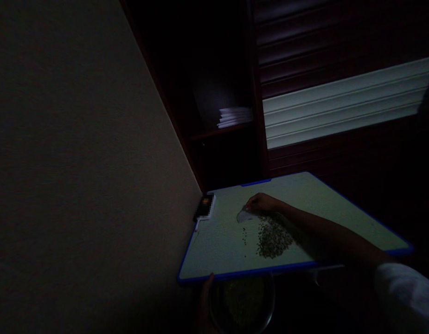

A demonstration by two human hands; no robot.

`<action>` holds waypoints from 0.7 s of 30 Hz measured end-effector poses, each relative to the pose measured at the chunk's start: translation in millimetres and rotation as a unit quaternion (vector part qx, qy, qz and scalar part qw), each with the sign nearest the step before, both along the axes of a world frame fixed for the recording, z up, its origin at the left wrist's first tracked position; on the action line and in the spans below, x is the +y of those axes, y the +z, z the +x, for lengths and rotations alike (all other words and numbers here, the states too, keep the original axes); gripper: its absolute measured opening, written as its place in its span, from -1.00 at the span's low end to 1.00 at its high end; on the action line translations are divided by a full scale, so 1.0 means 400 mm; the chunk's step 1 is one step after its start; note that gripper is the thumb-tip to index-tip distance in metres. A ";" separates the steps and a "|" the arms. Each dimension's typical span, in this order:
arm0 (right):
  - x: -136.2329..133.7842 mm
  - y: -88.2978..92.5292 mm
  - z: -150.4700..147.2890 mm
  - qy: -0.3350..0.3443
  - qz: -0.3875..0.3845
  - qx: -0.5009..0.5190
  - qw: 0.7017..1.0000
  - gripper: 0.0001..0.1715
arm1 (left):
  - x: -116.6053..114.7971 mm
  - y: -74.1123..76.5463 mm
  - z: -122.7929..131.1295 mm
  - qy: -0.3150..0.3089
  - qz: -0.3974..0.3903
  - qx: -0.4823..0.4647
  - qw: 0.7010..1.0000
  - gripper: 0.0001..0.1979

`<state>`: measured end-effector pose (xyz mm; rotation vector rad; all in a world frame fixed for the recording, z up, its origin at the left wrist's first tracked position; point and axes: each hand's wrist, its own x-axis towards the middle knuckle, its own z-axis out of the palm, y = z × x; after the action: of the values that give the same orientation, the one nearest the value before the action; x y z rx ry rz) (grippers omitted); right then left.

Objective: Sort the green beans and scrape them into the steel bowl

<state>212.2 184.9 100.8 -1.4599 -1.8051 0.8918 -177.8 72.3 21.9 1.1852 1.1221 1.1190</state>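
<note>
**Sweeping grain off the board into the bowl**

Nearest, below the board's near edge: a bowl (pixel 242 301), dim, holding what looks like more of the same grain. Left hand (pixel 204 301) against the bowl's left rim, thumb up near the board's edge; how tightly curled round the rim, impossible to tell in this light.

Above that, the board (pixel 325 195), pale with a blue rim, tilted and resting against the wall at its left edge. Grain (pixel 272 237) heaped at mid-board, a few strays just left of the heap, all short of the near edge.

Farther still, right hand (pixel 261 203), fingers closed down onto a small pale scraper (pixel 245 216), pinched at its top. Scraper just beyond the heap's far-left end, touching or nearly touching the outermost grains.

Best done, by judgement: scraper kept flat to the board, drawn toward the near edge in short passes, bowl held directly under the heap's path, strays gathered in first.

Far off: a dark shelf with stacked white sheets (pixel 235 117).
</note>
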 end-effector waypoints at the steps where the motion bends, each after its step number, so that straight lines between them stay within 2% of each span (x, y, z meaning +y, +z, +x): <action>1: -0.006 0.000 -0.008 0.009 -0.002 -0.003 1.000 -0.61 | 0.002 -0.003 -0.003 -0.002 -0.004 0.004 1.000 -0.09; 5: -0.044 0.004 -0.040 0.045 -0.007 -0.008 0.999 -0.62 | 0.009 -0.015 -0.010 -0.016 -0.029 -0.018 0.999 -0.12; 8: -0.075 0.010 -0.062 0.068 -0.010 -0.013 0.998 -0.62 | 0.003 -0.008 -0.005 0.016 -0.024 -0.056 0.998 -0.12; 12: -0.110 0.017 -0.087 0.101 -0.012 -0.024 0.995 -0.64 | -0.004 0.012 0.005 -0.035 -0.084 -0.036 0.995 0.02; 15: -0.128 0.020 -0.103 0.128 -0.013 -0.028 0.991 -0.65 | -0.002 0.016 0.002 -0.004 -0.057 -0.040 0.998 -0.04; 18: -0.133 0.026 -0.103 0.137 -0.009 -0.026 0.990 -0.65 | 0.001 0.015 -0.007 -0.029 -0.043 0.005 0.999 -0.07; 21: -0.120 0.038 -0.076 0.113 -0.001 -0.027 0.993 -0.64 | 0.000 0.021 -0.009 -0.032 -0.049 -0.014 0.998 -0.05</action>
<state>181.8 136.8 115.9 -1.3094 -2.0386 0.9721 -181.4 72.4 30.1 1.1185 1.0975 1.0183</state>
